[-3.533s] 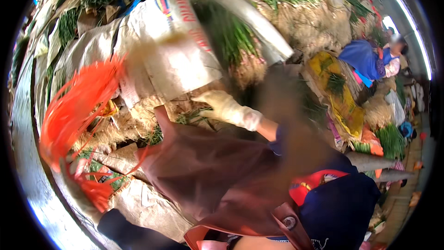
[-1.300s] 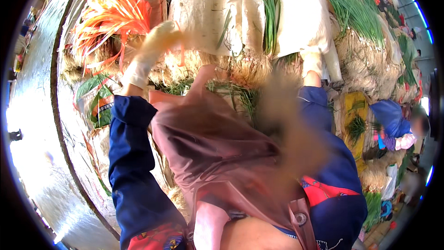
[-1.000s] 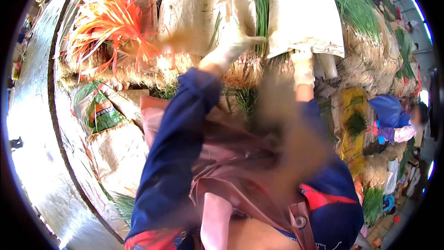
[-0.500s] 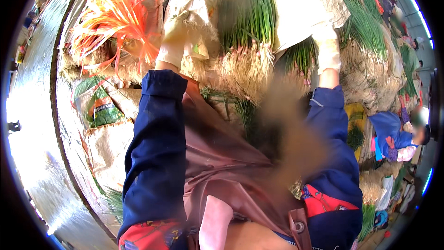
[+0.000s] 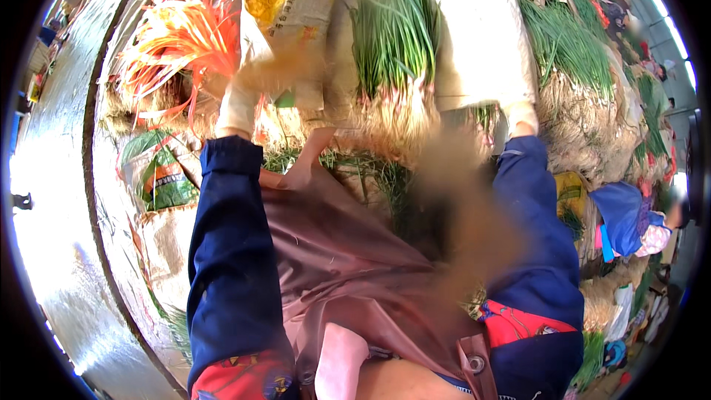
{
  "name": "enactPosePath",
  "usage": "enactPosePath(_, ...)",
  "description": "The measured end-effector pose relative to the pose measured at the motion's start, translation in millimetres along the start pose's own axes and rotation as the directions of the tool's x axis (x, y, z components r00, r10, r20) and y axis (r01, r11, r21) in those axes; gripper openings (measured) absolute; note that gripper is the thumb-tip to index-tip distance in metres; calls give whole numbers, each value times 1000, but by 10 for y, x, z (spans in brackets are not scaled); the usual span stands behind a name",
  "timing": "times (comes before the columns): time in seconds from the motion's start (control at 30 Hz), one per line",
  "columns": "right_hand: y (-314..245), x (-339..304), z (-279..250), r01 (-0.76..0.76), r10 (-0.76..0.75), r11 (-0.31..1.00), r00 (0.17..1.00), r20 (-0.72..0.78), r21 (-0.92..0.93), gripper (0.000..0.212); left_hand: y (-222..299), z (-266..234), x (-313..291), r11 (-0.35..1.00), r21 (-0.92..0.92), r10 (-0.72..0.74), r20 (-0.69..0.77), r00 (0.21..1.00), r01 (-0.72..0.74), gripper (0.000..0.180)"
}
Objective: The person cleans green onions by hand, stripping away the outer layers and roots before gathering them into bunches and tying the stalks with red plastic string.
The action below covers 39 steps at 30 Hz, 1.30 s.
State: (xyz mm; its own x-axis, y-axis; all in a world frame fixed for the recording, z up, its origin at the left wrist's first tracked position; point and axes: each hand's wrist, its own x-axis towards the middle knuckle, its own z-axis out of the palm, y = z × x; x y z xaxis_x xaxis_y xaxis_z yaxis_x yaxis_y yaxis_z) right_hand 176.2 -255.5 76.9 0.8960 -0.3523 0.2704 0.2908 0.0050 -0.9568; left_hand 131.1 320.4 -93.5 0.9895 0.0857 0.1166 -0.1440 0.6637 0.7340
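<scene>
My left hand (image 5: 238,102), in a pale glove, reaches beside a heap of orange plastic strips (image 5: 181,33). A brown blur covers part of it, and its fingers cannot be made out. My right hand (image 5: 521,114), also gloved, touches the lower right corner of a pale sheet (image 5: 474,37); its fingers blend into the sheet or lie behind it. Between my hands lies a bundle of green onions (image 5: 396,33), leaves pointing away and pale roots (image 5: 389,115) toward me. Left of the bundle is a woven sack (image 5: 304,11) with a yellow patch.
More green onions (image 5: 566,37) with matted roots lie at the right. A person in a blue garment (image 5: 618,211) sits farther right. A green printed bag (image 5: 164,181) is at the left, beside a wet grey floor (image 5: 55,178). A brown blur (image 5: 474,215) hides part of the middle.
My left hand has moved left, away from the woven sack, to the orange strips. My right hand has come slightly nearer me, and the pale sheet now lies flatter, its lower edge straighter.
</scene>
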Motion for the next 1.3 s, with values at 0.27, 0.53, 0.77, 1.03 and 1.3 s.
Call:
enactPosePath(0.27, 489, -1082, -442, -247, 308, 933, 924, -225, 264, 25, -69, 222, -215, 913, 386, 42, -411, 911, 132, 11)
enactPosePath(0.53, 1297, -1146, 434, -210, 222, 975, 945, 240, -76, 42, 187, 2018, -309, 77, 869, 469, 401, 787, -489, 35)
enactPosePath(0.77, 1054, -998, 1398, -402, 607, 639, 787, 109, -656, 84, -1354, 1534, -94, 367, 738, -123, -566, 816, 567, 95)
enactPosePath(1.03, 1626, -962, 1294, -488, 643, 749, 698, 316, -448, 102, -1734, 2165, -136, 817, 278, -293, -556, 778, 506, 82)
enactPosePath(1.3, 1295, -913, 1329, -763, 711, 633, 507, 487, -131, 42, -1529, 2189, -236, 659, -317, -748, -182, 638, 682, 58)
